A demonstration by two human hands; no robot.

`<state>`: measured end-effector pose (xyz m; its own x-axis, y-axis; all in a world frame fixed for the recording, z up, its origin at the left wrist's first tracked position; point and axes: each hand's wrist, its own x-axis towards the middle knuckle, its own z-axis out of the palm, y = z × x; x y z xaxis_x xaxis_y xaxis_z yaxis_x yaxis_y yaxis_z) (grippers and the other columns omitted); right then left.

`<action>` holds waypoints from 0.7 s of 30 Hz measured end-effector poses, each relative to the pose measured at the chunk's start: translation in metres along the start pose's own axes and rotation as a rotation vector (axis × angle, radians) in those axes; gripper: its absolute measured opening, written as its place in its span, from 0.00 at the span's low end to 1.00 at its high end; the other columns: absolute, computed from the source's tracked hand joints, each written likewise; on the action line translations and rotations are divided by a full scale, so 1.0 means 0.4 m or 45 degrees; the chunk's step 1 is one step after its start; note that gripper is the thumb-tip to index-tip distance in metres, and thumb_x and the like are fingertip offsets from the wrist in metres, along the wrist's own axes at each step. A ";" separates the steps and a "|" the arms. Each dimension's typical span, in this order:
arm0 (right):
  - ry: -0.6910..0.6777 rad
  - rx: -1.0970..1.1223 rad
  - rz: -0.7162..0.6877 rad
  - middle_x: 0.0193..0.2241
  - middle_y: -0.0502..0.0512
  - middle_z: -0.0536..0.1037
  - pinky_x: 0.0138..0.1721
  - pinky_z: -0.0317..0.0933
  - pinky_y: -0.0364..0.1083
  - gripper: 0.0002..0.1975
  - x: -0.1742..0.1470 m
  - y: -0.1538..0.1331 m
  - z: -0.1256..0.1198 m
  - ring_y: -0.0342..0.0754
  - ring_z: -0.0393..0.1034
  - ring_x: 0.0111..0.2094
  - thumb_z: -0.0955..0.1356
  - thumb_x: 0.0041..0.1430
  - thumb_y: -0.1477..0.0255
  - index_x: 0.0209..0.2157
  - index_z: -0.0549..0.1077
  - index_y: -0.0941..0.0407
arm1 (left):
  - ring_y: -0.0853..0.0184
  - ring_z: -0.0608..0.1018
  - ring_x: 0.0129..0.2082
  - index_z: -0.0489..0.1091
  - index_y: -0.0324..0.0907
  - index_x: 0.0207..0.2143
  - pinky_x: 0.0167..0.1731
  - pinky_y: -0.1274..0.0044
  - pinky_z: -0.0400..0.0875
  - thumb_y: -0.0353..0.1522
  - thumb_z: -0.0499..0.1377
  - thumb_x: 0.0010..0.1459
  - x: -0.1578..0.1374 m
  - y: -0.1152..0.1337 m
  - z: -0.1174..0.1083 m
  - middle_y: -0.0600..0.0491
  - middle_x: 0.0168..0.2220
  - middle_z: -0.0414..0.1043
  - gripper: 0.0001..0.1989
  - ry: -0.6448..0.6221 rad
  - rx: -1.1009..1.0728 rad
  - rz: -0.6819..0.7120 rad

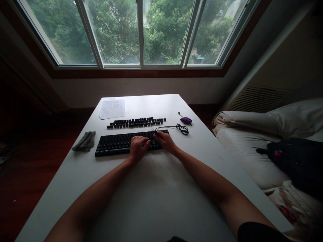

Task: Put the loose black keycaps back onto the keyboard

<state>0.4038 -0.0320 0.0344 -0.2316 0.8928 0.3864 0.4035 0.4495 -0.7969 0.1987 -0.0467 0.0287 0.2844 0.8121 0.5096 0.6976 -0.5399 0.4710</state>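
A black keyboard (114,143) lies slightly slanted across the white table. My left hand (138,147) rests on its middle-right part, fingers laid over the keys and thumb held apart. Over the right end of the keyboard, my right hand (165,140) is closed around a dark-handled keycap puller (154,132) with thin wire loops pointing up and left. Its contact with the keys is too small to make out. Behind the keyboard, several loose black keycaps (136,123) stand in uneven rows.
A coiled black cable (182,129) runs from behind the keyboard to the right. Near it lie a purple pouch (186,120) and a small brush (179,114). A grey cloth (85,141) is at the left edge, a printed sheet (112,109) at the back left. A sofa (239,144) stands right.
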 end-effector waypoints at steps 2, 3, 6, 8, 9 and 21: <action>-0.005 0.016 0.020 0.22 0.48 0.69 0.27 0.55 0.42 0.18 0.000 -0.001 -0.002 0.43 0.60 0.24 0.64 0.65 0.55 0.32 0.72 0.55 | 0.62 0.76 0.40 0.77 0.44 0.38 0.51 0.67 0.65 0.40 0.54 0.67 -0.002 -0.005 0.004 0.51 0.35 0.78 0.14 0.003 -0.021 0.032; -0.008 0.033 0.028 0.22 0.47 0.68 0.27 0.54 0.42 0.18 0.000 -0.003 -0.003 0.43 0.59 0.24 0.65 0.65 0.54 0.32 0.72 0.55 | 0.62 0.76 0.40 0.77 0.44 0.39 0.51 0.67 0.65 0.40 0.54 0.67 -0.003 -0.007 0.006 0.51 0.35 0.77 0.14 0.007 -0.032 0.044; -0.027 0.123 0.033 0.23 0.48 0.67 0.27 0.53 0.42 0.19 0.001 -0.011 -0.005 0.43 0.58 0.25 0.66 0.63 0.54 0.31 0.72 0.56 | 0.61 0.76 0.40 0.77 0.44 0.39 0.51 0.67 0.64 0.40 0.54 0.67 -0.004 -0.012 0.010 0.51 0.35 0.77 0.14 0.024 -0.061 0.063; -0.047 0.197 0.033 0.24 0.49 0.69 0.27 0.54 0.42 0.19 0.001 -0.014 -0.005 0.43 0.59 0.26 0.67 0.62 0.53 0.32 0.73 0.57 | 0.61 0.76 0.40 0.76 0.44 0.39 0.50 0.66 0.64 0.40 0.54 0.68 -0.004 -0.013 0.010 0.51 0.35 0.77 0.14 0.026 -0.076 0.070; -0.055 0.229 0.037 0.25 0.49 0.70 0.27 0.54 0.42 0.19 0.002 -0.014 -0.004 0.43 0.60 0.26 0.68 0.61 0.53 0.33 0.74 0.57 | 0.61 0.76 0.40 0.76 0.44 0.39 0.50 0.66 0.63 0.40 0.53 0.68 -0.004 -0.013 0.010 0.51 0.35 0.77 0.14 0.026 -0.082 0.072; -0.123 0.248 0.063 0.24 0.49 0.71 0.25 0.52 0.42 0.18 -0.004 0.005 0.009 0.42 0.59 0.24 0.71 0.58 0.56 0.37 0.77 0.58 | 0.62 0.75 0.40 0.76 0.44 0.41 0.51 0.66 0.63 0.41 0.50 0.70 -0.004 -0.012 0.006 0.50 0.36 0.77 0.17 -0.004 -0.119 0.072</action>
<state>0.4019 -0.0325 0.0307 -0.3036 0.9025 0.3056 0.2402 0.3829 -0.8920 0.1963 -0.0449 0.0236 0.3239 0.7804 0.5349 0.6161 -0.6030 0.5068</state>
